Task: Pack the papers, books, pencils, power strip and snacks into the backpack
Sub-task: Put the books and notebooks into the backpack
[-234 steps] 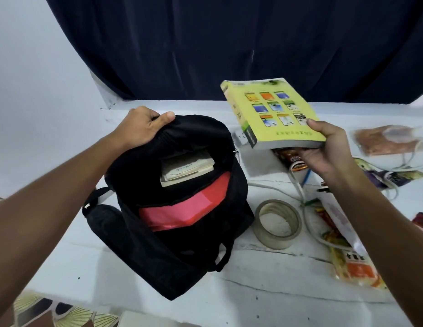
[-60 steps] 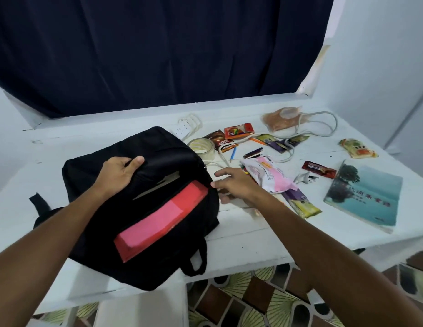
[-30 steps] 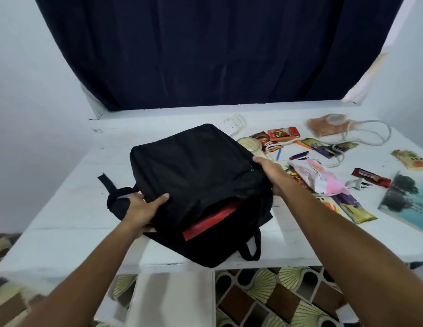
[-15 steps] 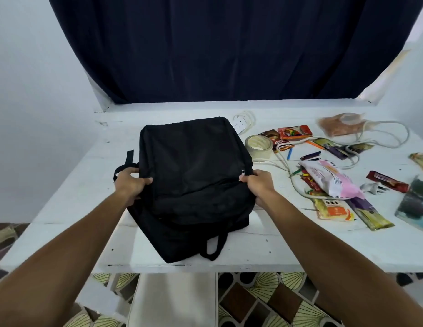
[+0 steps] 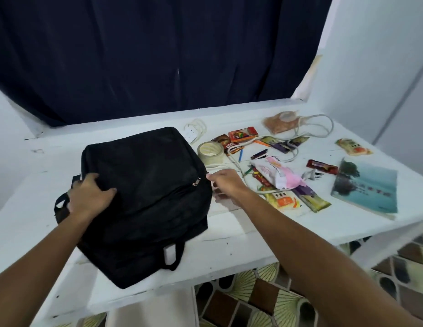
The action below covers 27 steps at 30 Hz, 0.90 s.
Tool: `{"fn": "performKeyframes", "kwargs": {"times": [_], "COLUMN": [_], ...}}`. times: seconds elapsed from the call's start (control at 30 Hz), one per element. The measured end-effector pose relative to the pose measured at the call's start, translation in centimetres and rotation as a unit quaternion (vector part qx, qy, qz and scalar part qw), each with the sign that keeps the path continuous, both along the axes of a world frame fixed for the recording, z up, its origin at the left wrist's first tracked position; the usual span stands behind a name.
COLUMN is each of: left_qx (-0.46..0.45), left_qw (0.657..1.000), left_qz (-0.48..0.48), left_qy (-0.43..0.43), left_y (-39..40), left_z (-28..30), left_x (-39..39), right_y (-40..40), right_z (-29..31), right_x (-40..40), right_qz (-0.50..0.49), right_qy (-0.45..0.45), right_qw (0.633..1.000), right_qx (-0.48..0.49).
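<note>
The black backpack [image 5: 144,192] lies flat on the white table [image 5: 241,234], its flap closed and a zipper pull [image 5: 196,182] on its right side. My left hand [image 5: 92,197] grips the fabric at the bag's left side. My right hand [image 5: 225,184] is at the bag's right edge with fingertips by the zipper; whether it pinches anything is unclear. To the right lie a blue book [image 5: 364,187], a pink-white snack packet [image 5: 276,173], an orange packet [image 5: 282,200], pencils [image 5: 240,156] and the white power strip [image 5: 192,133] with its cable.
A tape roll [image 5: 210,152] stands just behind the bag's right corner. More snacks lie further back: a red box [image 5: 242,134], a red bar [image 5: 321,166], a clear bag [image 5: 281,119]. The table's front edge runs below the bag; a patterned floor shows beneath.
The backpack's flap has come down over the red folder. My right hand has shifted off the bag's right side to its edge. My left hand stays on the left side.
</note>
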<state>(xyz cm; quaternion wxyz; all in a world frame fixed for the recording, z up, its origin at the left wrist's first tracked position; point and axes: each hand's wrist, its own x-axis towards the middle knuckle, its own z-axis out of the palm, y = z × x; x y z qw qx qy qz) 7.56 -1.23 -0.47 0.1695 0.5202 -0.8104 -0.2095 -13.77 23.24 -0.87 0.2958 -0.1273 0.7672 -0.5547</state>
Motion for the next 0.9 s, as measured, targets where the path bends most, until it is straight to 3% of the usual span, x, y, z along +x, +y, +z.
{"fn": "performKeyframes", "kwargs": {"times": [0.07,0.13,0.23,0.3,0.4,0.43,0.5,0.57,0.63,0.73,0.83,0.9], "left_qx": [-0.045,-0.033,0.034,0.053,0.013,-0.004,-0.026,-0.038,-0.051,-0.055,-0.055,-0.056], "left_qw": [0.994,0.975,0.934,0.914,0.898,0.896,0.897,0.901,0.903,0.903,0.900,0.902], "left_qz": [-0.092,-0.207,-0.354,-0.399,-0.421,-0.422,-0.420,-0.412,-0.406,-0.404,-0.408,-0.403], "left_qy": [0.037,0.075,0.013,-0.053,-0.126,-0.137,-0.134,-0.128,-0.127,-0.132,-0.143,-0.146], "left_y": [1.8,4.1,8.2,10.1,11.4,11.4,11.2,11.4,11.6,11.8,11.8,11.8], "left_z": [1.0,1.9,2.7,2.5,1.3,0.8,0.0,-0.3,-0.4,-0.6,-0.8,-0.8], "left_x": [-2.5,-5.1,-8.8,-10.7,-12.6,-12.8,-13.1,-13.2,-13.3,-13.6,-13.7,-13.8], "right_y": [3.0,6.7,13.8,18.4,24.0,25.3,27.2,28.3,28.8,28.5,28.7,28.4], "right_z": [1.7,2.6,2.3,1.1,-0.7,-1.5,-3.1,-3.8,-3.8,-3.8,-4.0,-4.5], "right_x": [-1.3,-3.5,-7.3,-9.0,-9.6,-9.6,-9.7,-9.6,-9.4,-9.8,-10.4,-9.6], "right_qz": [-0.037,-0.112,-0.250,-0.345,-0.479,-0.504,-0.544,-0.590,-0.595,-0.601,-0.595,-0.610], "right_qy": [-0.011,-0.041,-0.119,-0.153,-0.154,-0.129,-0.039,0.039,0.045,-0.058,-0.185,-0.171], "right_qw": [0.998,0.988,0.937,0.890,0.832,0.830,0.834,0.803,0.783,0.786,0.782,0.771], "right_qx": [-0.043,-0.099,-0.212,-0.256,-0.232,-0.201,-0.080,0.068,0.176,0.132,0.005,-0.065]}}
